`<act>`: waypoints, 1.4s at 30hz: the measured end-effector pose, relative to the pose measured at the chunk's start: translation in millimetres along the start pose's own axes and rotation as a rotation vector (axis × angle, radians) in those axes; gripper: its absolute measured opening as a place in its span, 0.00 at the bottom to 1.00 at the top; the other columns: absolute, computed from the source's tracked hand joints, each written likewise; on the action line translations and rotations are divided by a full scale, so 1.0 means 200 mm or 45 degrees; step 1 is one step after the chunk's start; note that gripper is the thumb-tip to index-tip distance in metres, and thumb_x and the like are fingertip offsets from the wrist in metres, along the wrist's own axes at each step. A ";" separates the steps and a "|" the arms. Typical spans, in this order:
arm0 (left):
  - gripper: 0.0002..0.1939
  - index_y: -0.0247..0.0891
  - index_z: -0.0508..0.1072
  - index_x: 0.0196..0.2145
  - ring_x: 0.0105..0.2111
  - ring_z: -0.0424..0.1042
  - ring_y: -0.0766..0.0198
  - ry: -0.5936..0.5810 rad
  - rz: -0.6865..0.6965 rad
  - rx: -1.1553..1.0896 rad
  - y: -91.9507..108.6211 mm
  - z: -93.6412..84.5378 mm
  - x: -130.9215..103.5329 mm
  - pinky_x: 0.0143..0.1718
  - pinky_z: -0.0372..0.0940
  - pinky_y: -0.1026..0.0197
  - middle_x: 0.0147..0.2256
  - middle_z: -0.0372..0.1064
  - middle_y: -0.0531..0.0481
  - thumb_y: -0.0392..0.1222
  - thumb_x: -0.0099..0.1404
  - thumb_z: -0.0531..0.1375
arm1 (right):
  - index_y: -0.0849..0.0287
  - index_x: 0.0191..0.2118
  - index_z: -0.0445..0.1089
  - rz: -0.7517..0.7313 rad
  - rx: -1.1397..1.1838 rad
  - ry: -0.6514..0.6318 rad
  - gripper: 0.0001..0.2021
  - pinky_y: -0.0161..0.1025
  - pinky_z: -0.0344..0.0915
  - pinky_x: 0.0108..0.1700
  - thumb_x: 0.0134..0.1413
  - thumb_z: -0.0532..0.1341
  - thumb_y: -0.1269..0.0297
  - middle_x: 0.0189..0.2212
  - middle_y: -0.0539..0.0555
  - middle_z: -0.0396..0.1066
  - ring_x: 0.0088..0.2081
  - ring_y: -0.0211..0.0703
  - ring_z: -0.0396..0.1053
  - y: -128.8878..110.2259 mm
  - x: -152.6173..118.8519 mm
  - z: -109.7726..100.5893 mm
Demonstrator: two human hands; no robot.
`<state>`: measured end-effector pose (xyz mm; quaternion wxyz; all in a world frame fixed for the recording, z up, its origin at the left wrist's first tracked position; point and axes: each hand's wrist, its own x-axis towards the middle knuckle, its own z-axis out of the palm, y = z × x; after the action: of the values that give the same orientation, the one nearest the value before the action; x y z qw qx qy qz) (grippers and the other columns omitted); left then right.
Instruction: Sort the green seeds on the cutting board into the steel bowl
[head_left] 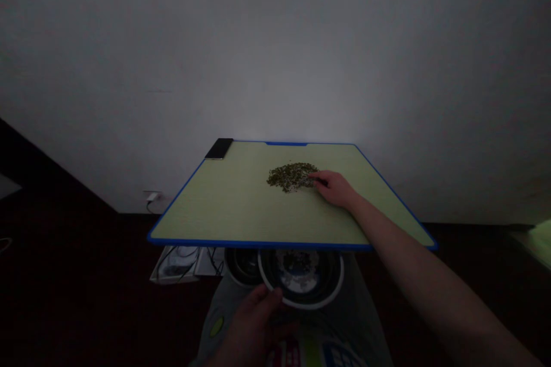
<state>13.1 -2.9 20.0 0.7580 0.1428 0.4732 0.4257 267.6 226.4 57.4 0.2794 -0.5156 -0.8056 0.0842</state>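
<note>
A loose pile of small greenish-brown bits [290, 176] lies spread on the pale yellow-green table [241, 212]. My right hand [329, 183] reaches over the table to the pile's right edge, its fingers bent close together among the bits; whatever they may hold is too small to name. Below the table's front edge, a metal bowl [301, 300] rests on my lap with dark bits and a pale patch inside. My left hand [262, 312] has its thumb and fingers closed on the near left rim of this bowl.
A second metal bowl [241, 269] stands left of the first, partly under it. A black phone [219, 148] lies at the table's back left corner. A white box with cables [176, 264] sits below left. Behind the table rises a grey wall [293, 57].
</note>
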 end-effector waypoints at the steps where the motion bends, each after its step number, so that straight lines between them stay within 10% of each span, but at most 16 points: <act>1: 0.11 0.37 0.76 0.31 0.34 0.75 0.57 0.002 -0.006 -0.006 0.00 0.00 0.00 0.36 0.72 0.53 0.30 0.78 0.49 0.44 0.51 0.70 | 0.57 0.51 0.75 -0.004 0.000 -0.006 0.18 0.41 0.67 0.45 0.57 0.56 0.68 0.42 0.57 0.77 0.40 0.44 0.73 0.00 0.00 0.00; 42: 0.11 0.37 0.76 0.33 0.35 0.77 0.58 -0.012 -0.014 0.012 0.02 0.02 -0.01 0.36 0.73 0.54 0.32 0.80 0.48 0.43 0.53 0.69 | 0.55 0.51 0.75 -0.014 -0.057 0.024 0.17 0.44 0.67 0.49 0.58 0.55 0.68 0.45 0.57 0.76 0.45 0.47 0.73 -0.01 0.00 0.00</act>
<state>13.7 -2.3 25.1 0.7620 0.1456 0.4722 0.4185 266.7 226.0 57.9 0.2758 -0.5180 -0.8074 0.0598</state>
